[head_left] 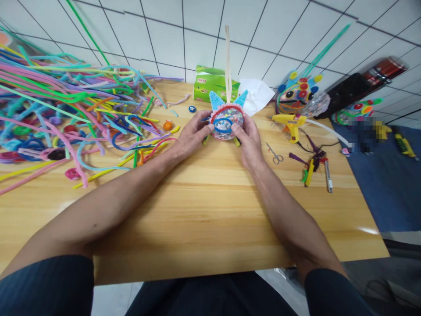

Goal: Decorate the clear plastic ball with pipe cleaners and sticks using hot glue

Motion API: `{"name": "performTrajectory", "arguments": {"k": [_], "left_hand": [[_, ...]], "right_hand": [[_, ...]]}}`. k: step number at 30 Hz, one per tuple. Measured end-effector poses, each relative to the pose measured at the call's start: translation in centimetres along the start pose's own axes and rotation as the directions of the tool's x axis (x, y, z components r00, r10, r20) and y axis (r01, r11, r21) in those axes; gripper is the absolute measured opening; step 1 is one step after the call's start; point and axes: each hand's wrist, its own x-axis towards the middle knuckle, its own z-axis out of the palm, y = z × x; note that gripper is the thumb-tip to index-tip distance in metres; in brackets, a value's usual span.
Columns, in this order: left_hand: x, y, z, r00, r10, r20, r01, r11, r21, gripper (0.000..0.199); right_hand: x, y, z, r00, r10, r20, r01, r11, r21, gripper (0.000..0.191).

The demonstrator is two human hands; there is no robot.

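Note:
Between my two hands is a round clear ornament (227,115) filled with colourful bits. Pipe cleaners trim it: a red arc, a pink frilled edge, a blue oval ring (222,125) on the front and two pointed blue ears. A pale double strand (227,61) rises from its top. My left hand (194,134) is closed on the ornament's left side, thumb at the blue ring. My right hand (249,138) grips the right side, its thumb also near the ring. Fingers behind the ornament are partly hidden. Yellow-green pieces show beneath it.
A big heap of pipe cleaners (62,105) covers the table's left. Behind the ornament are a green tissue pack (202,83) and white tissue (258,94). On the right are scissors (275,154), a yellow glue gun (292,125), a decorated ornament (294,100), a cutter knife (328,175) and a dark bottle (355,90).

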Motion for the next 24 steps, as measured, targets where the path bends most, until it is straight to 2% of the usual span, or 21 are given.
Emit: {"name": "performTrajectory", "arguments": {"k": [10,20,24], "left_hand": [[0.04,-0.01,-0.12,1.000,0.000,0.027,0.001,1.000,-0.017,0.067],[0.03,0.05,0.05,1.000,-0.002,0.009,0.003,1.000,-0.016,0.067],[0.09,-0.40,-0.03,1.000,-0.003,0.007,0.003,1.000,-0.024,0.067]], "right_hand": [[-0.05,0.26,0.08,1.000,-0.030,0.004,0.030,1.000,0.003,0.082],[-0.12,0.28,0.09,0.999,-0.037,-0.016,0.037,0.999,-0.005,0.077],[-0.04,0.30,-0.06,0.999,-0.041,-0.008,0.041,0.999,-0.027,0.081]]}}
